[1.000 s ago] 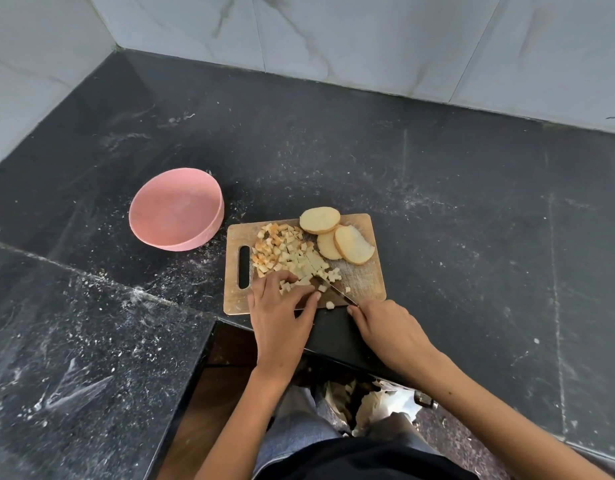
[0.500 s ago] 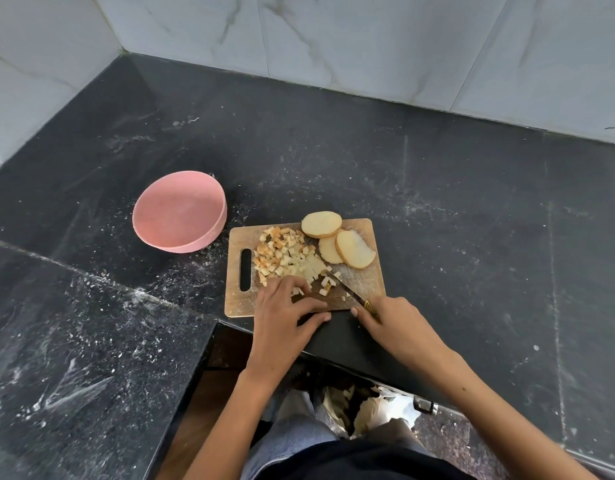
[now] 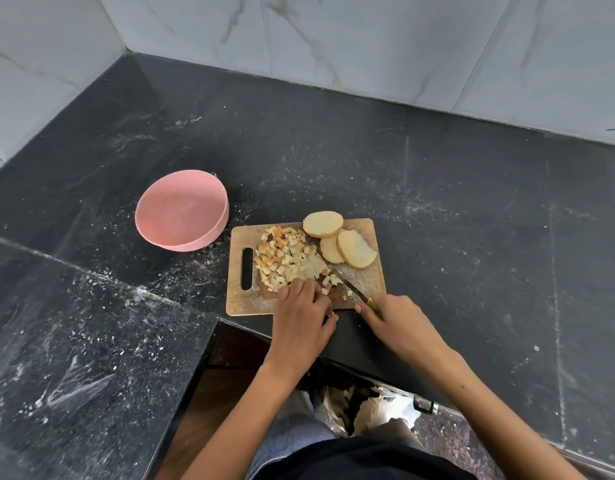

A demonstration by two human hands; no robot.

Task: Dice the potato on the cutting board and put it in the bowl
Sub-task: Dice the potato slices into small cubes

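- Since a second ago, right hand [image 3: 401,325] is drawing back toward the near edge of the cutting board [image 3: 370,277], and the knife [image 3: 347,280] is lying lower, blade slanting from the near right corner up toward the board's middle.
- Left hand [image 3: 301,318] is staying at the near edge, fingers curling down over the closest cubes; whether it is pinching a strip or only bracing the pile, cannot tell.
- Right hand is wrapping the yellowish knife handle, thumb-side finger extending along it; grip is holding the knife firmly.
- Diced potato [image 3: 287,258] is sitting in a loose heap on the left half of the board, beside the handle slot, a few stray cubes scattering near the blade.
- Potato slices [image 3: 354,249] — three rounds, overlapping — are lying at the far right corner of the board, uncut.
- Key relation: slices are lying beyond the knife tip, further from the person and slightly right, so the right hand is the nearer one; the blade's long axis is already pointing roughly toward them. Judging the next cut needs a slice pulled down under the blade by the left hand.
- Bowl [image 3: 181,211], pink, is standing off the board's far left corner on the countertop [image 3: 472,220], just apart, holding no potato yet.
- Task is looking roughly half done.
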